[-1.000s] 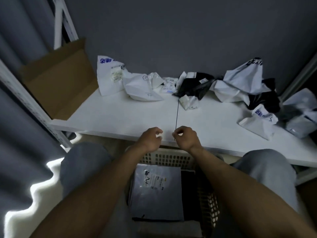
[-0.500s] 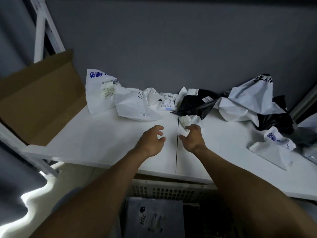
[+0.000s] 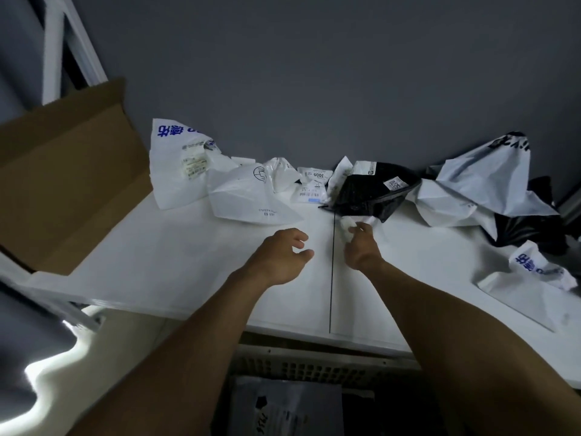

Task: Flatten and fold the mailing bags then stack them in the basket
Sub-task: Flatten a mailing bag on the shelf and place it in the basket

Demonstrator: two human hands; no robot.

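The left hand (image 3: 279, 256) is held over the white table (image 3: 157, 247) with its fingers loosely curled and nothing in them. The right hand (image 3: 361, 250) is closed in a pinch on the small crumpled white bag (image 3: 346, 225), which lies just right of the dark seam (image 3: 331, 278) between the two smooth table panels. The hands are kept apart, one on each side of that seam.

Thin, creased plastic mailing bags are strewn along the back of the table. A glossy black bag (image 3: 374, 196) with white labels is seen touching the pinched bag from behind. To the left, a white bag with a round logo (image 3: 248, 196) is spread in a flat wedge, and a taller white bag with blue print (image 3: 179, 165) is propped against the matte grey wall. At the right, a large peaked white bag (image 3: 481, 184) and another blue-printed white bag (image 3: 531, 269) are seen. A brown cardboard box (image 3: 63, 171) lies open at the left edge. Below the table's near edge the perforated rim of the basket (image 3: 314, 363) is visible, with a flat folded grey bag (image 3: 283, 410) inside.

Compared with half a second ago, both hands have been moved further across the table, and the right hand's fingers, then only reaching the small bag, have been closed on it. Less of the basket is now shown.
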